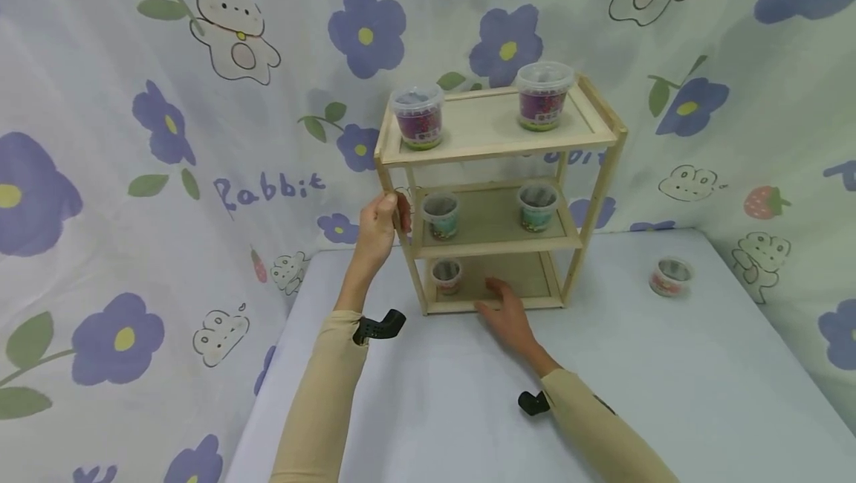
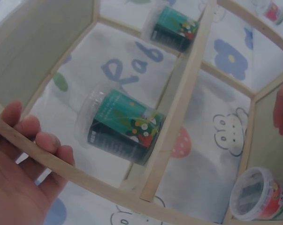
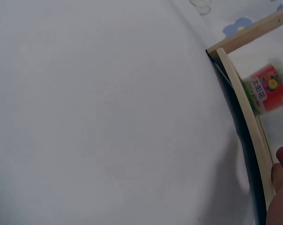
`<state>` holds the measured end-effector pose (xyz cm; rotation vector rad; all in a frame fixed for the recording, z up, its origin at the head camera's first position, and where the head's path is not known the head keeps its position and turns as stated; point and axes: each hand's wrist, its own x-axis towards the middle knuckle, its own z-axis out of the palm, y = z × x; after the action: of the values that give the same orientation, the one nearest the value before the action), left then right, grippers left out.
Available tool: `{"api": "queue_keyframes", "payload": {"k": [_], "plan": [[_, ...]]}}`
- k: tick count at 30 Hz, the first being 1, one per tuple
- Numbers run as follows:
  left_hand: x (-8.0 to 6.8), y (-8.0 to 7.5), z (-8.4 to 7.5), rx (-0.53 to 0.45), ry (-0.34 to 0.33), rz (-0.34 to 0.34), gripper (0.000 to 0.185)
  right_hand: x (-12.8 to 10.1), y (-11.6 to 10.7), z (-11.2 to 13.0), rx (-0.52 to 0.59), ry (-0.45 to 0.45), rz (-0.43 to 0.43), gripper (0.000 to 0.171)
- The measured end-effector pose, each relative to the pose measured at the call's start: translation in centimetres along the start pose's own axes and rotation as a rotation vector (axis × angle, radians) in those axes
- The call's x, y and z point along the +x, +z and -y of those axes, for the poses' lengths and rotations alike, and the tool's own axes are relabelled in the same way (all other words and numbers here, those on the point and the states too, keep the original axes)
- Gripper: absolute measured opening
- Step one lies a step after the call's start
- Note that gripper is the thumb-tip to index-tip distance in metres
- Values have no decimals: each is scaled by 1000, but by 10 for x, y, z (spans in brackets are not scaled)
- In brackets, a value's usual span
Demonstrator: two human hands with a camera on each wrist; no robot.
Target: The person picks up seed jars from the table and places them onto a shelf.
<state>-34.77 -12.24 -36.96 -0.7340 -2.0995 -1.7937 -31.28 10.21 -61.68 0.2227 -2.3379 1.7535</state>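
Note:
A three-tier wooden shelf (image 1: 498, 245) stands on the table. My left hand (image 1: 381, 223) grips its left front post, with the fingers curled round the wood in the left wrist view. Beside those fingers is a teal-labelled plastic cup (image 2: 125, 124) on the middle tier. My right hand (image 1: 510, 318) is at the front rail of the bottom tier, fingers loosely bent over the board and holding no cup. To its left on that tier sits a small red-labelled cup (image 1: 446, 276), also visible as a blurred cup (image 3: 265, 89) in the right wrist view.
Two purple-labelled cups, a left one (image 1: 419, 117) and a right one (image 1: 543, 96), stand on the top tier. A second teal cup (image 1: 537, 206) is on the middle tier's right. Another red-labelled cup (image 1: 670, 277) rests on the white table (image 1: 635, 379). Patterned cloth hangs behind.

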Motion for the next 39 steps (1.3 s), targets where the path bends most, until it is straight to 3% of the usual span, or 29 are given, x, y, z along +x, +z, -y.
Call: {"api": "queue_keyframes", "payload": {"k": [4,8,14,21,27,39], "plan": [[-4,1,-19,0,-3,-1,44,-4,-10,5,10,-28,7,56],[-6,1,-26,7,3,-9,43,-7,-19,6,-34,-70,13,54],[-6,-1,-22,-14,3,-14,44,-15,-36,10,-53,-69,17,56],[-6,-3,-19,-5,9,-14,44,-29,-59,13,-59,-133,5,57],[-6,-2,-20,-10,22,-10,43,-41,-77,14,-52,-111,-32,57],[-7,2,-22,-27,19,-2,42,-72,-125,-5,-138,-79,-106,56]]}}
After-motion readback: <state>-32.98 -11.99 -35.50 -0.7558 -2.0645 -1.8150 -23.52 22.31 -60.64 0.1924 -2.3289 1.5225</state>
